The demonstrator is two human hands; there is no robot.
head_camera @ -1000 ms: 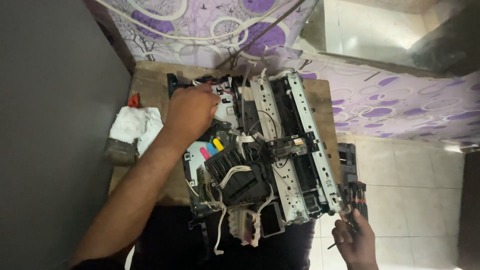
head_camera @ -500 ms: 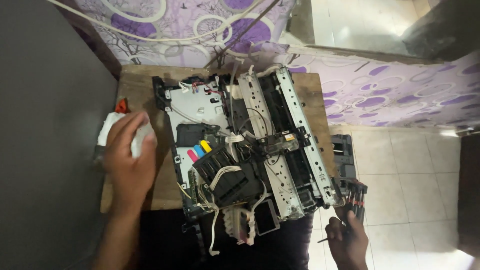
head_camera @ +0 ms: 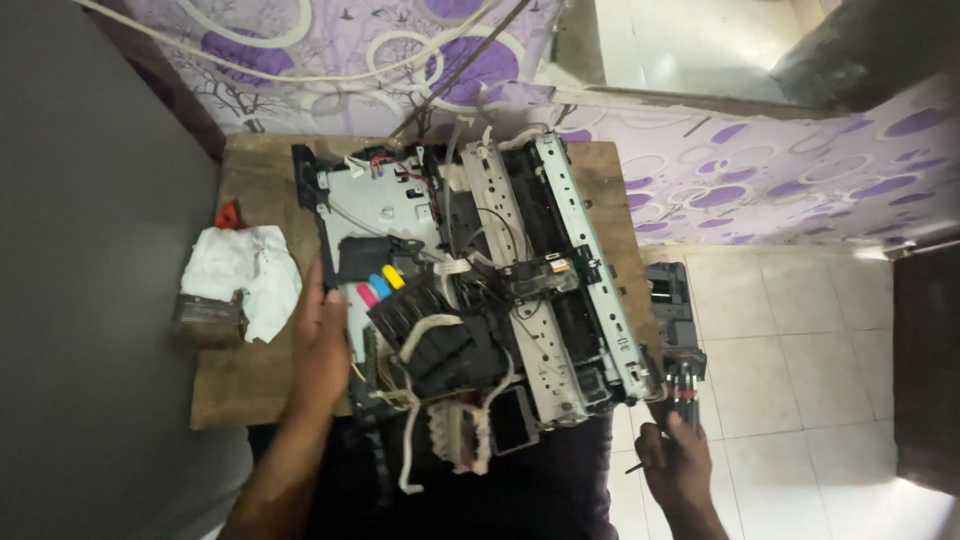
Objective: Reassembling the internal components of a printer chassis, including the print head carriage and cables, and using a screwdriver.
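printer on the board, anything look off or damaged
The printer has no outer casing: its metal frame, wiring and white ribbon cables lie bare, and the cables dangle off the wooden board's near edge. The left hand rests against its side. No spill shows.

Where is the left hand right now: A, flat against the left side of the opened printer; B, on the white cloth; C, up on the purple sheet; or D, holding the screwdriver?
A: the left hand lies along the left edge of the opened printer, apart from the white cloth.
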